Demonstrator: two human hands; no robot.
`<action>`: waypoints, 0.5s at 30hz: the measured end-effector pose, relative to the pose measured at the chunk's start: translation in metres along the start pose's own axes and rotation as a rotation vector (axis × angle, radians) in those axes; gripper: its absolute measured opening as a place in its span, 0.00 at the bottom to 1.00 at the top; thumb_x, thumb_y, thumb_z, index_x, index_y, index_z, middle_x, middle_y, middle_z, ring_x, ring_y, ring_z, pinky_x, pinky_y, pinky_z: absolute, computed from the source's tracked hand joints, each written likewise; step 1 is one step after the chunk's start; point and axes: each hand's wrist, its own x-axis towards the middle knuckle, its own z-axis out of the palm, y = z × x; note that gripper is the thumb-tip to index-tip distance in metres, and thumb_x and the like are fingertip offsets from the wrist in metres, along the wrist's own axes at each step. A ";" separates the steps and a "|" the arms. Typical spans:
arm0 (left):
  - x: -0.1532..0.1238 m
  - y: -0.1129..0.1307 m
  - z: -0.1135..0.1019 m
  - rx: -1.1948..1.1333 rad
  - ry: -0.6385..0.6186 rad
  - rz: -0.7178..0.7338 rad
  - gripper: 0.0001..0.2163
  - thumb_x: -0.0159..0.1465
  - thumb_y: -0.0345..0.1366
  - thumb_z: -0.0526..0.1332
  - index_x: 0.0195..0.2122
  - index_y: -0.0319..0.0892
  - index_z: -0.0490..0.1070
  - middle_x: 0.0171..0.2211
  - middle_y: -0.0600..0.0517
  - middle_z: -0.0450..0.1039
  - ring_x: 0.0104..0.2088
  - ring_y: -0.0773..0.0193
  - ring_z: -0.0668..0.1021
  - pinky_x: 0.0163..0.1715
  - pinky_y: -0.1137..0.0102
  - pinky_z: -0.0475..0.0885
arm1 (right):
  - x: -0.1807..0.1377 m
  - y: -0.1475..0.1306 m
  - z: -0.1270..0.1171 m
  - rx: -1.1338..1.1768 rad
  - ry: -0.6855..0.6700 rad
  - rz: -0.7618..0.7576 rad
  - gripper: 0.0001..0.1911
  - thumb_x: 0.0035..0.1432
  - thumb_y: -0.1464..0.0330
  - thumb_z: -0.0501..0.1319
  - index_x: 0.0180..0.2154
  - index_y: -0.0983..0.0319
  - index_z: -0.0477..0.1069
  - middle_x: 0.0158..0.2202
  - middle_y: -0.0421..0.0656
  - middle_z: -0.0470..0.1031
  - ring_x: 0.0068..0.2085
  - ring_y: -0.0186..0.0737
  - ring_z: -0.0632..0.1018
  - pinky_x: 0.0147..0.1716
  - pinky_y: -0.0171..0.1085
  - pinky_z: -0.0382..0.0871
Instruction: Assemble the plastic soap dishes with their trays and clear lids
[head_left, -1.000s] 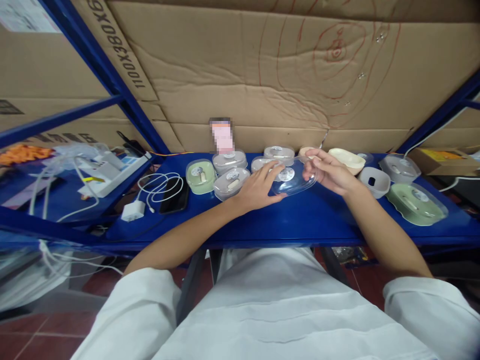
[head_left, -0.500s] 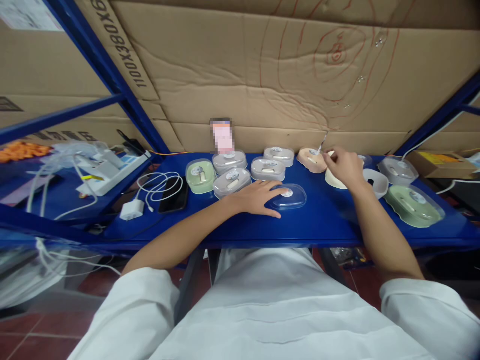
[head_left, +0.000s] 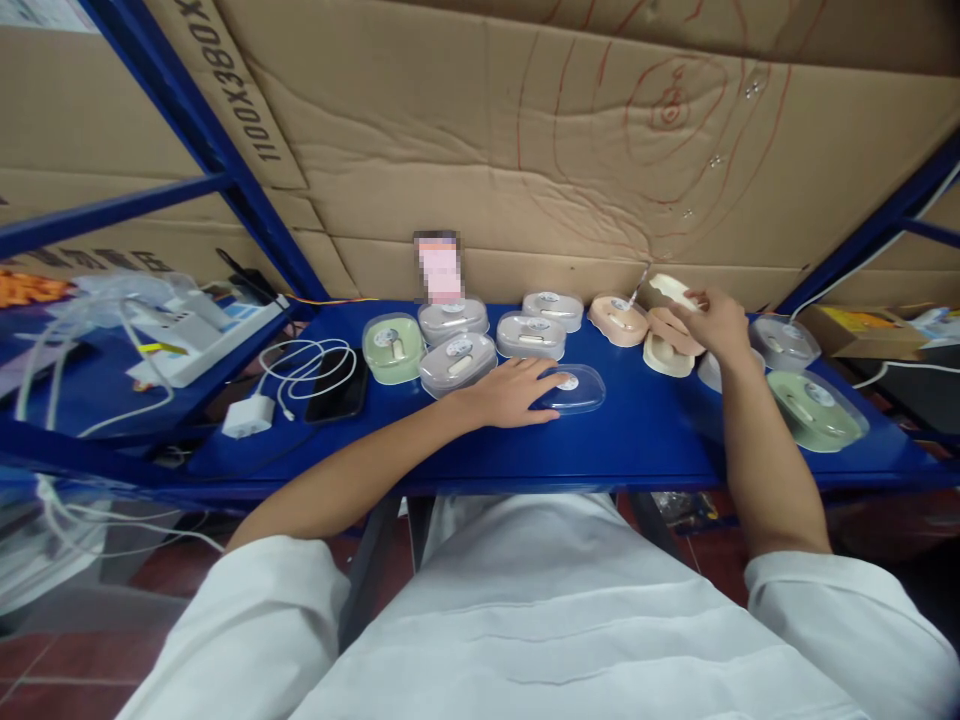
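Observation:
My left hand [head_left: 512, 390] lies flat, fingers stretched out, on the edge of a clear plastic lid [head_left: 576, 389] resting on the blue shelf [head_left: 615, 440]. My right hand [head_left: 715, 322] is further back to the right, fingers closed on a cream tray [head_left: 670, 291] lifted off a stack of pink and cream trays [head_left: 664, 345]. A pink lidded box [head_left: 616, 317] sits just left of that stack. Several grey lidded boxes [head_left: 530, 335] and a green one [head_left: 391, 348] stand in a cluster behind my left hand.
A large green lidded box [head_left: 816, 410] and a grey one [head_left: 796, 342] are at the right. A black phone [head_left: 335, 390], a white cable [head_left: 307, 362] and a charger [head_left: 247, 416] lie at the left, beside a power strip [head_left: 202, 345]. Cardboard [head_left: 525, 150] backs the shelf.
The clear lid went from both hands down onto the shelf, where my left hand now rests on it. My right hand moved back and right and picked up a cream tray.

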 end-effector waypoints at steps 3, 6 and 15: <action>0.001 0.002 0.001 0.036 0.031 0.003 0.27 0.76 0.48 0.61 0.72 0.41 0.66 0.71 0.35 0.67 0.69 0.40 0.72 0.66 0.50 0.69 | -0.011 -0.016 0.005 0.144 0.052 -0.338 0.25 0.65 0.52 0.67 0.57 0.58 0.78 0.57 0.52 0.82 0.57 0.55 0.80 0.61 0.51 0.69; 0.003 0.003 0.001 0.089 0.095 0.046 0.24 0.78 0.43 0.60 0.72 0.42 0.67 0.71 0.35 0.66 0.70 0.41 0.71 0.66 0.50 0.68 | -0.029 -0.037 0.023 0.241 -0.038 -0.688 0.22 0.68 0.50 0.63 0.56 0.55 0.78 0.61 0.52 0.79 0.62 0.59 0.78 0.64 0.57 0.67; 0.005 0.002 0.005 0.176 0.119 0.095 0.18 0.78 0.40 0.58 0.66 0.41 0.72 0.63 0.37 0.74 0.59 0.46 0.79 0.57 0.57 0.70 | -0.023 -0.018 0.034 -0.146 -0.012 -0.206 0.37 0.67 0.43 0.62 0.63 0.66 0.73 0.67 0.70 0.70 0.67 0.76 0.70 0.64 0.74 0.56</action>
